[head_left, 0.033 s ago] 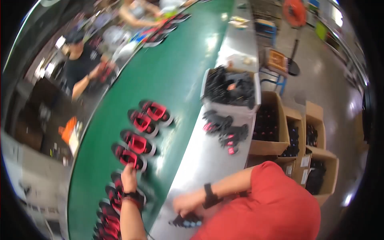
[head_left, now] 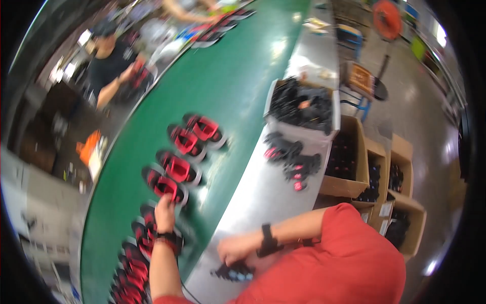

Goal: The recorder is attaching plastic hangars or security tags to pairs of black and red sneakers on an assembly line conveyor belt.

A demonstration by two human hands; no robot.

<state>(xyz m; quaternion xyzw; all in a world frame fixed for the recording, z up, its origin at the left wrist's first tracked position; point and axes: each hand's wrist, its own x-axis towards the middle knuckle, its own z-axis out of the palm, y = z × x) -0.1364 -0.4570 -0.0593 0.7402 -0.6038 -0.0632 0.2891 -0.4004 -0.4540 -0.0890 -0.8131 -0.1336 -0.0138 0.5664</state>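
My left hand (head_left: 165,217) is closed on the near edge of a black and red sandal (head_left: 163,185), which lies on the green belt (head_left: 238,96). Beyond it sit more sandals of the same kind, in pairs, and a tight row of others (head_left: 132,268) runs down beside my left forearm. Over the metal ledge, my right hand (head_left: 240,248) has its fingers curled in. Just below those fingers is a small pile of black pieces with light blue marks (head_left: 235,272). Whether the right fingers pinch one of them is hidden.
On the ledge stand a white box of black pieces (head_left: 304,104) and loose black and pink bundles (head_left: 298,164). Open cartons (head_left: 349,187) fill the floor at right, near a stool (head_left: 360,78) and an orange fan (head_left: 387,20). Across the belt a person (head_left: 109,68) handles a shoe.
The whole view has shifted slightly, so the belt and boxes appear a little farther right. My left hand stays on the sandal; the right hand remains by the small black pieces.
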